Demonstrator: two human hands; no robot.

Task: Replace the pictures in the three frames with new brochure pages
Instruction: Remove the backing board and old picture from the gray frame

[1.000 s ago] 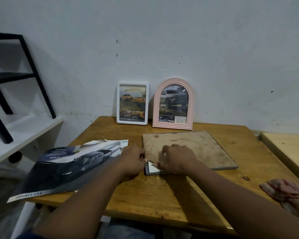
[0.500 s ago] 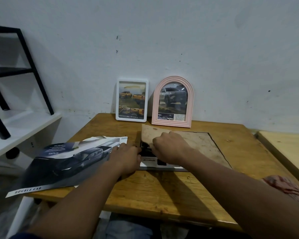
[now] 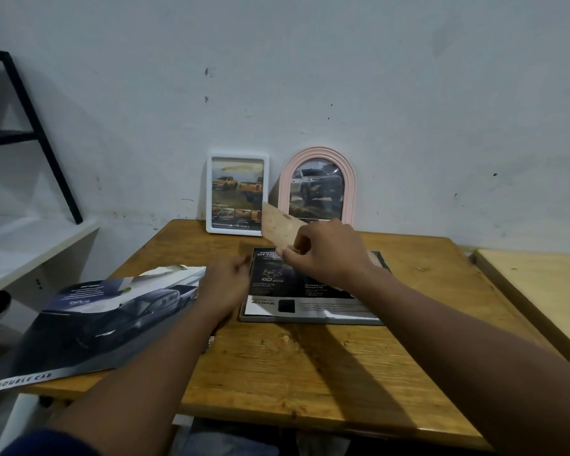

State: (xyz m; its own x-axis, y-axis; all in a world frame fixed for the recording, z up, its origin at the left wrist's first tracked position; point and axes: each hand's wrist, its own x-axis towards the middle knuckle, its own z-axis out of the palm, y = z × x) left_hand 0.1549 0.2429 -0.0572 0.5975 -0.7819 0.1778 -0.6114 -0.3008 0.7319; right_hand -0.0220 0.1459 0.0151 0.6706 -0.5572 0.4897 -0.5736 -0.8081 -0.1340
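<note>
Our right hand (image 3: 323,255) pinches a brown hardboard panel (image 3: 277,225) over the flat grey frame (image 3: 310,320). Our left hand (image 3: 224,284) curls loosely, empty.

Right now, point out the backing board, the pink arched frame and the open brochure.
backing board (image 3: 278,229), head view, its lifted bare corner.
pink arched frame (image 3: 318,152), head view, top of its rim.
brochure (image 3: 112,320), head view, the dark car photo.

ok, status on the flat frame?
Right hand pinching backing board, tilted up off flat frame. Left hand at frame's left edge, grip unclear. Page exposed. Nothing in the way.
</note>
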